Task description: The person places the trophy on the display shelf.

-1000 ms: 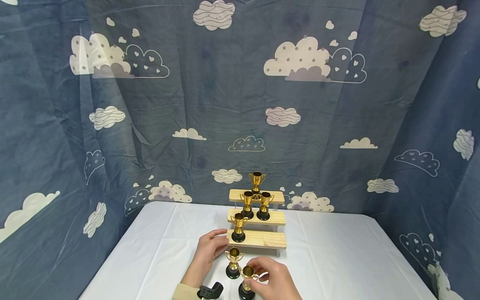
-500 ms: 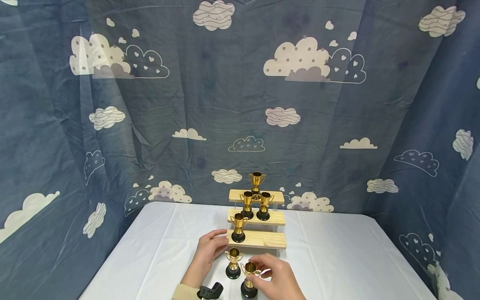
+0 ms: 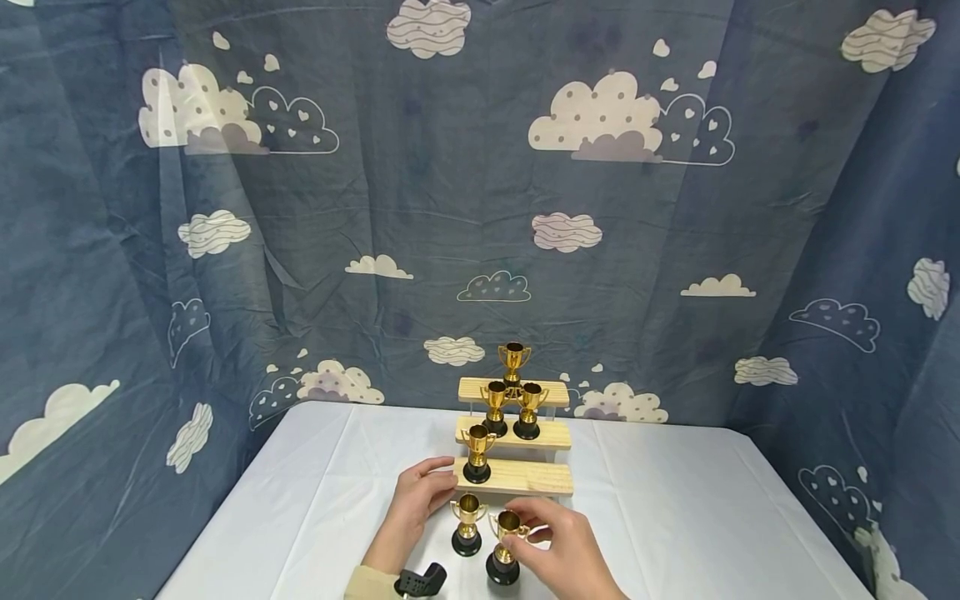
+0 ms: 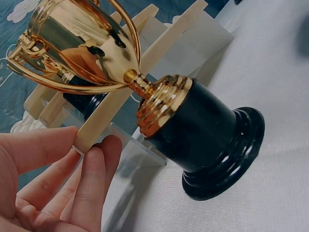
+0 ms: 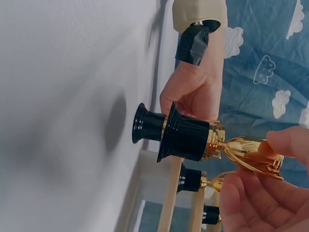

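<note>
My right hand (image 3: 562,542) pinches a small gold trophy cup (image 3: 503,568) by its bowl, thumb on one side and fingers on the other; the black base hangs free below, shown sideways in the right wrist view. My left hand (image 3: 417,498) grips the left end of the lowest plank (image 3: 532,477) of a three-step wooden display stand, fingertips at the plank's end in the left wrist view. Between the hands, in front of the stand, is another trophy cup (image 3: 467,533). One more trophy cup (image 3: 477,454) stands at the left of the lowest plank.
Two trophies (image 3: 494,408) stand side by side on the middle plank (image 3: 555,434), and a single trophy (image 3: 513,360) on the top plank (image 3: 472,389). A white cloth (image 3: 675,508) covers the table. Behind hangs a blue cloud-patterned curtain (image 3: 480,192).
My right hand has moved forward and slightly right, carrying the trophy cup closer to the stand. The left hand has stayed at the plank's end.
</note>
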Tool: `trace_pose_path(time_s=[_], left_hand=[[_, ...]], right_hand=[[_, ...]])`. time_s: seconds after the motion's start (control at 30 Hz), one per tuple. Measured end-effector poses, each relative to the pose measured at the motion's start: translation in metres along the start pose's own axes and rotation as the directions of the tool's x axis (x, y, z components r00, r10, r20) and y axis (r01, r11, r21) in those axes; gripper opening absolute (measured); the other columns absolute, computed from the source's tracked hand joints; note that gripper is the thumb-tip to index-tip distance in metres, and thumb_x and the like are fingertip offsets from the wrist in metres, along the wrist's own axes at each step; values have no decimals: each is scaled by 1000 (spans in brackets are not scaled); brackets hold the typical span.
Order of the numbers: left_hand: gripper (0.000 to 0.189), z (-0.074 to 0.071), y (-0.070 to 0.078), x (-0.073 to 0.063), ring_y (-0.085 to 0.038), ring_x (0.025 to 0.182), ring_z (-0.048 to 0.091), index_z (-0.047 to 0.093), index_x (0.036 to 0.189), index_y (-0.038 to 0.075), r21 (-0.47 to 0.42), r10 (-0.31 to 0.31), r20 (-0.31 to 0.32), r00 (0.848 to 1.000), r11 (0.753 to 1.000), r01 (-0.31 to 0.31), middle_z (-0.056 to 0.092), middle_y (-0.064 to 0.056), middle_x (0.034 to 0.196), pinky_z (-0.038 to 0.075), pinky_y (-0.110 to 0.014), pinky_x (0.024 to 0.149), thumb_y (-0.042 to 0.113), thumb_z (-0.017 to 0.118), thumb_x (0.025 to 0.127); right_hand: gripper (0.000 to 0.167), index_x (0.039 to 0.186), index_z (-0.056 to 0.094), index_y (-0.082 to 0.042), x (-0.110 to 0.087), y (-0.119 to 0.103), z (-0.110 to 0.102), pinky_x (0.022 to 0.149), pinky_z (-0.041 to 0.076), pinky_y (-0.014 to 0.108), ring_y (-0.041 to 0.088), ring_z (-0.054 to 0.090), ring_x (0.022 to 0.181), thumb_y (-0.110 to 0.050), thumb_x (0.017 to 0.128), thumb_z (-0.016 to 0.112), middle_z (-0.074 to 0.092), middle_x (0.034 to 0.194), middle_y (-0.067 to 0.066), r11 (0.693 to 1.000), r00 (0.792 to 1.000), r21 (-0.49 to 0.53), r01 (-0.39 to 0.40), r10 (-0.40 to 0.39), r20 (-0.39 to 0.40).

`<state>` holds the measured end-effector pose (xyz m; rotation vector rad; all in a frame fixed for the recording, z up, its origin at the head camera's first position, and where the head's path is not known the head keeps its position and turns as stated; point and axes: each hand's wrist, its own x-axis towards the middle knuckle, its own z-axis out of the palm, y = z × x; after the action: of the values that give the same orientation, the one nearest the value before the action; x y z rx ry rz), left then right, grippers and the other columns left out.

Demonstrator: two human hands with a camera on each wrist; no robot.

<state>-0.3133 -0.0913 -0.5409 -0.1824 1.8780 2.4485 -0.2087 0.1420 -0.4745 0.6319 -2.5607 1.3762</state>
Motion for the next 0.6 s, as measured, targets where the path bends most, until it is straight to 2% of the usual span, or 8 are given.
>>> trace_pose_path(time_s=[0.33, 0.6], left_hand=[[49, 0, 1, 0, -18, 89, 71, 64, 128, -5, 1, 3, 6, 1000, 1000, -3, 74, -15, 102, 60, -33, 83, -2, 75, 80], [48, 0, 2, -1, -18, 91, 71, 64, 128, -5, 5, 1, 9, 1000, 1000, -1, 74, -16, 104, 60, -34, 83, -1, 76, 81]], right_hand=[[30, 112, 72, -16, 5, -1, -4, 70, 60, 28, 13, 67, 87, -22, 84, 82, 70, 96, -8, 1000, 999, -11, 1, -2, -41], [30, 110, 72, -21, 9, -1, -8, 71, 61, 34, 7, 66, 86, -19, 82, 84, 70, 96, -13, 999, 996, -43, 10, -14, -84]])
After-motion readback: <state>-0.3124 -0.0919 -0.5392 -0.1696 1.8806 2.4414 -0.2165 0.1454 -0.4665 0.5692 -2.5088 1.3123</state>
